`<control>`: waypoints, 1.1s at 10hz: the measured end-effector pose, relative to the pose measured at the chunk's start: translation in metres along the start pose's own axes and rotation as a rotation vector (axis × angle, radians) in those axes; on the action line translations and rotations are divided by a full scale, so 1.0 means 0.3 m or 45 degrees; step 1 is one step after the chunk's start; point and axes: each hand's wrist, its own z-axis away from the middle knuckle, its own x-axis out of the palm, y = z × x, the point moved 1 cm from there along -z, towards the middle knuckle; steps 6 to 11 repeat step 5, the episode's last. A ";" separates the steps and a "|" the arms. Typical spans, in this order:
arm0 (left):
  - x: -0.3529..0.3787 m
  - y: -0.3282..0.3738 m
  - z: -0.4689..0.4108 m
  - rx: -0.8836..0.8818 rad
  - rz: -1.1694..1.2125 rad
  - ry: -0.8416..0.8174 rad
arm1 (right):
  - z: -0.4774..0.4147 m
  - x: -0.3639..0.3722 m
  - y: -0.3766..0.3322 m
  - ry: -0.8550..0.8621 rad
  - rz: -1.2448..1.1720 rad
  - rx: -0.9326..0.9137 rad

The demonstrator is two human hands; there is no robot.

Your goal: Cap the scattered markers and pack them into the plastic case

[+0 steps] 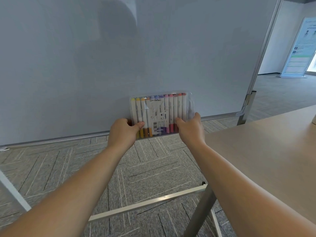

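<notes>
Grey partition wall (119,57) filled the far side, with the table (265,142) at right, nearer your right hand (191,130). You held the plastic case (160,113) in mid-air, its markers (179,106) upright side by side. That hand and your left hand (122,132) pinched its lower corners, thumbs in front. Its label (158,115) seemed to read "ENMY"; the finer print was illegible.

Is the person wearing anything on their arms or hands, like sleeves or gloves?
No. The left forearm and right forearm are bare up to the picture's edge, no sleeves. The left hand and right hand wear no gloves; no watch, bracelet or ring shows.
</notes>
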 end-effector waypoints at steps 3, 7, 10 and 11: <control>-0.021 0.004 0.037 0.019 -0.092 0.028 | 0.026 -0.024 -0.005 0.023 0.066 0.031; -0.117 0.046 0.139 -0.012 -0.068 0.129 | 0.151 -0.099 -0.092 0.105 0.048 -0.084; -0.117 0.046 0.139 -0.012 -0.068 0.129 | 0.151 -0.099 -0.092 0.105 0.048 -0.084; -0.117 0.046 0.139 -0.012 -0.068 0.129 | 0.151 -0.099 -0.092 0.105 0.048 -0.084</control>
